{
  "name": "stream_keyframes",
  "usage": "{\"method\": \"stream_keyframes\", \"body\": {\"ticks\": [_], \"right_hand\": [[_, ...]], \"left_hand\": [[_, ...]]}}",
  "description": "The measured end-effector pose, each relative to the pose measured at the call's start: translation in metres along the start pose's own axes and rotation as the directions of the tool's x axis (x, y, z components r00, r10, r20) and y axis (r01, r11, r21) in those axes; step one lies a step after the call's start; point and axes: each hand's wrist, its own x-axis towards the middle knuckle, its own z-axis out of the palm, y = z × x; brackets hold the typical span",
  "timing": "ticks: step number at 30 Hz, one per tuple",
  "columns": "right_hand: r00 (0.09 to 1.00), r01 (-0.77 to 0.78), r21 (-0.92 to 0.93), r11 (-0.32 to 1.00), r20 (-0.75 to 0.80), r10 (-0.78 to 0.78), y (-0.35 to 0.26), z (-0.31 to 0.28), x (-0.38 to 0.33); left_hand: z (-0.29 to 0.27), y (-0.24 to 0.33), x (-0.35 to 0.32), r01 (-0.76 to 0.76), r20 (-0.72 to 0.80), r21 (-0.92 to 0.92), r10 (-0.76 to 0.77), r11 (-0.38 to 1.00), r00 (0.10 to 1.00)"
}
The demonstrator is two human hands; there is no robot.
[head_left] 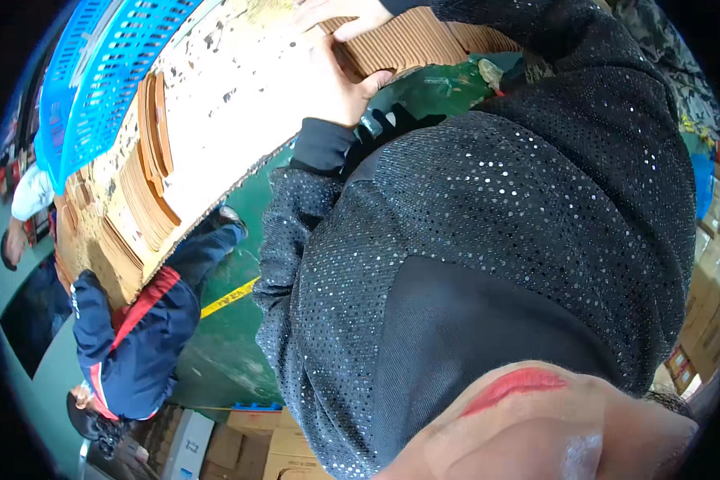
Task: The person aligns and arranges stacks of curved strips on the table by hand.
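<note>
- The cardboard stack (412, 40) is lying along the table's edge at the top of your view, its thin brown sheets packed side by side.
- Your left hand (334, 84) is meeting the stack's left end, its thumb spreading away from the palm; glare is washing out the fingers, so I cannot tell how firmly they are gripping.
- Your right hand (358, 11) is resting over that same end, thumb reaching down onto the sheets; its fingers are blurring into the glare, so their hold is unclear too.
- The table (240, 104) is showing a pale, speckled top beside your hands.
- More stacks (144, 200) are sitting farther left, near a blue basket (104, 88).
- A co-worker (144, 340) in a navy-and-red jacket is standing at the table's far end.
- Yellow tape (230, 298) is crossing the green floor (224, 352).
</note>
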Motion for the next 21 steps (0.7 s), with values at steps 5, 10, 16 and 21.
{"method": "stream_keyframes", "body": {"ticks": [5, 10, 16, 21], "right_hand": [[0.995, 0.007, 0.028, 1.0, -0.102, -0.004, -0.016, -0.01, 0.012], [0.978, -0.185, -0.02, 0.983, -0.105, 0.182, -0.041, -0.001, 0.009], [0.713, -0.688, 0.107, 0.718, -0.085, 0.696, -0.145, -0.028, -0.004], [0.671, -0.721, 0.024, 0.692, -0.223, 0.707, -0.157, 0.006, -0.012]], "left_hand": [[0.003, 0.022, 0.0, -0.069, -0.048, 0.438, 0.1, 0.896, 0.994], [-0.024, 0.024, 0.007, 0.094, 0.045, 0.381, -0.12, 0.92, 0.992], [-0.042, 0.039, 0.022, 0.321, 0.316, -0.063, -0.286, 0.945, 0.905], [-0.054, 0.038, 0.037, 0.386, 0.342, -0.21, -0.302, 0.898, 0.89]]}}
